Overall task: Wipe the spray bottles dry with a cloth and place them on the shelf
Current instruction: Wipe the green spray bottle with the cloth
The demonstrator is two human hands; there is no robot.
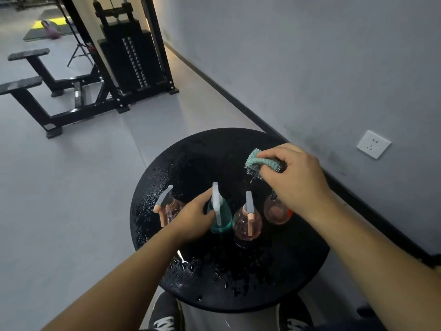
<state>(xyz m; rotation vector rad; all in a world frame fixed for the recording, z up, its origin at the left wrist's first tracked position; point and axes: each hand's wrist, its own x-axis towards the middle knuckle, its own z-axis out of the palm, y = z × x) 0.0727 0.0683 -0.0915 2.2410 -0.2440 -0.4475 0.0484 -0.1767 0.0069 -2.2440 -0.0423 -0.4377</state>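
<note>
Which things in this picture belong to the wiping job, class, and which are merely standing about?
Belonging to the job:
teal spray bottle, gripped by the left hand
three pink spray bottles
green cloth, held in the right hand
wet round table

Standing about:
weight machine
benches
wall socket

Three pink spray bottles [248, 220], one teal spray bottle [220, 215], one cloth [260, 161], one round table [238, 283]
</note>
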